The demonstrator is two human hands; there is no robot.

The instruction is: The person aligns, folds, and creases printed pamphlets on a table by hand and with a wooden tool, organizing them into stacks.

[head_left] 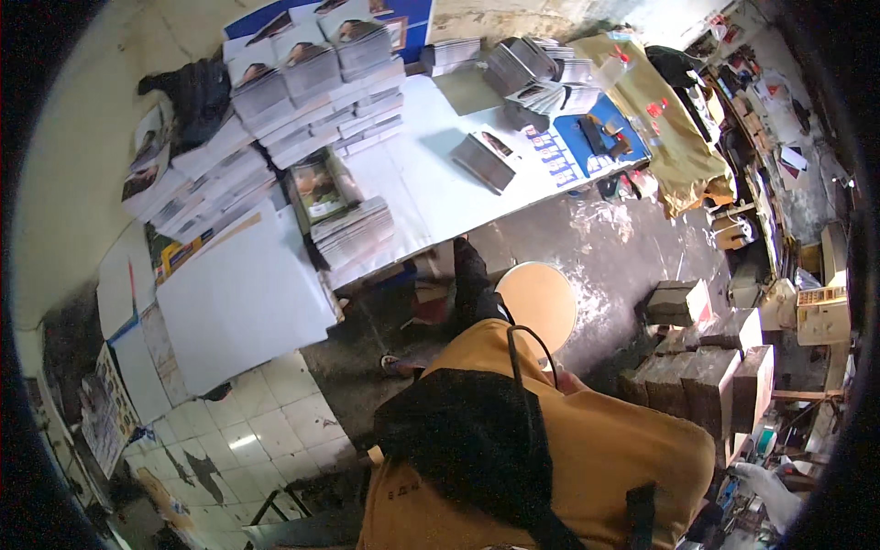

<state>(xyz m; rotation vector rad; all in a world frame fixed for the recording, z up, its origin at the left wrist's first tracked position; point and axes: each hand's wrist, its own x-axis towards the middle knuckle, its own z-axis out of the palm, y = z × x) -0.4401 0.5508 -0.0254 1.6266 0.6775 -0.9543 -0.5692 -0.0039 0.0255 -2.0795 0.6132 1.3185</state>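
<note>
A small part of a hand (570, 381), which seems to be my right, shows beside my tan jacket (623, 422). Its fingers are mostly hidden, and I cannot make out anything in it. My left hand is out of sight. Nearest to the visible hand is a round stool (539, 307) with a light wooden-coloured top. A dark cord (541, 344) loops over the jacket front. Beyond the stool, a white-topped table (412, 147) bears a single small stack of booklets (485, 163) near its front edge.
Tall stacks of printed booklets (312, 82) stand at the table's left, beside large white sheets (243, 293). More booklets (527, 73) lie at the back, near a blue mat (600, 133). Wrapped bundles (701, 376) sit on the floor at right, near cluttered shelves (765, 156).
</note>
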